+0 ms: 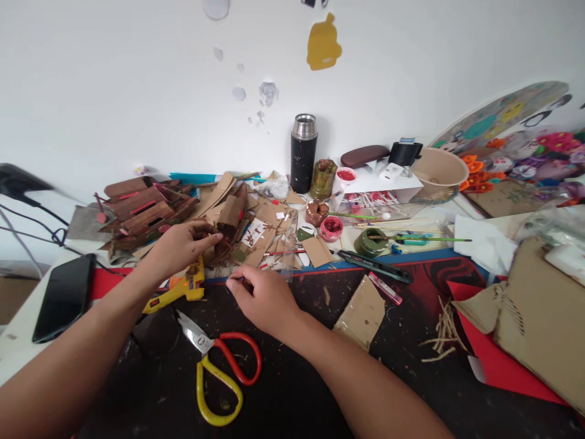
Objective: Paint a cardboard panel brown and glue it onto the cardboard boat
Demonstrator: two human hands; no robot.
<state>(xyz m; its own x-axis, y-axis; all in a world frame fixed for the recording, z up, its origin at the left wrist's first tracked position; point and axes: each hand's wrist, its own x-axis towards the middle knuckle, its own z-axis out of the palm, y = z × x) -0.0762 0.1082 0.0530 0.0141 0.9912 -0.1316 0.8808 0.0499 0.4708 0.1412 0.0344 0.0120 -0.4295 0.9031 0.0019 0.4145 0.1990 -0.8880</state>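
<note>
My left hand (189, 244) reaches over the cardboard scraps, its thumb and fingers bent around the near end of a small brown cardboard model (232, 213); whether it grips the model is hard to tell. My right hand (260, 296) is above the front edge of the scraps, thumb and forefinger pinched together on something too small to make out. Below my left hand lies a yellow glue gun (194, 283). Scissors with one red and one yellow handle (219, 372) rest on the dark mat, blades toward the glue gun. Brown model houses (141, 210) stand at the left.
Behind the scraps stand a black flask (303, 155) and paint jars (331, 228). A black cutter (375, 266) and a cardboard piece (361, 311) lie right of my right hand. A phone (64, 299) is at the left, cardboard (539, 317) over red paper at the right.
</note>
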